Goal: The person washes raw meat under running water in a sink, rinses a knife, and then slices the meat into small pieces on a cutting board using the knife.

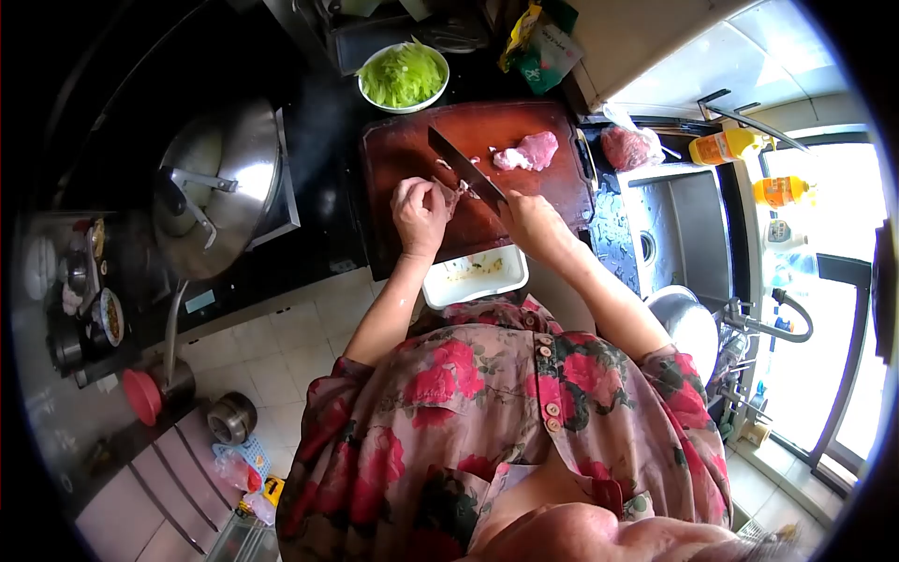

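My left hand (pixel 420 221) pinches the meat (pixel 452 199), likely soft, light and slippery, best pinned from above, while my right hand (pixel 537 228) grips the knife's (pixel 461 167) handle.

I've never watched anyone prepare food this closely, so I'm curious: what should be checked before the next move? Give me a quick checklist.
1. Knife gripped in the right hand: ok.
2. Left hand's fingers off the blade: ok, though they look close to it.
3. Larger piece of meat lying on the cutting board: ok, beyond the knife.
4. White tray at the board's near edge clean: not ok, bits lie in it.
5. Board secured against sliding: cannot tell.
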Demonstrator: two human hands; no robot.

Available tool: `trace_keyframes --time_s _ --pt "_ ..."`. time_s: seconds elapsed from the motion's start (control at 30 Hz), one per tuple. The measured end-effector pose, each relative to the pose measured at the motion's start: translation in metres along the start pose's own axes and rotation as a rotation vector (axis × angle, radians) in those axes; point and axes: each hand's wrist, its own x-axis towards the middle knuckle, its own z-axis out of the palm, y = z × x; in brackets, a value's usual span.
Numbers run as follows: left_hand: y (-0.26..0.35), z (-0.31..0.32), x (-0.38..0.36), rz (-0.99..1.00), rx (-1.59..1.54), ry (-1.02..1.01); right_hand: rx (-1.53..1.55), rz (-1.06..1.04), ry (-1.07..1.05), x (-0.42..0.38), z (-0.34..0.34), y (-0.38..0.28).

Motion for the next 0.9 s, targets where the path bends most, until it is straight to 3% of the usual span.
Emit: trace_keyframes --time_s 0.2,0.3,0.37,0.43,0.53,0.63,0.77,0.83,0.9 --pt "-0.004 0.002 0.004 0.117 0.137 -0.043 -0.127 -0.069 -0.077 -0.017 -0.002 -0.009" --pt "-0.002 0.0 0.005 0.09 0.157 -0.146 -0.156 -0.056 -0.217 0.019 0.012 -0.026" --pt "-0.003 0.0 0.005 0.128 0.153 -0.133 -0.247 -0.148 -0.098 0.055 0.04 -0.027" --pt "0.001 -0.002 0.004 0.088 0.151 -0.137 -0.322 -0.251 -0.117 0.069 0.041 -0.023" --pt "-0.002 0.0 0.002 0.103 0.133 -0.057 -0.138 -0.2 -0.106 0.046 0.04 0.018" --pt "-0.002 0.002 0.001 0.072 0.096 0.016 -0.119 0.012 -0.132 0.01 -0.019 -0.008" --pt "0.003 -0.003 0.006 0.038 0.023 0.022 -0.145 -0.002 -0.189 0.003 -0.03 -0.015" --pt "-0.001 0.001 0.004 0.086 0.112 0.001 -0.186 -0.117 -0.175 -0.003 -0.013 -0.006" --pt "-0.001 0.001 0.005 0.113 0.143 -0.029 -0.171 -0.101 -0.122 0.007 0.013 -0.004"
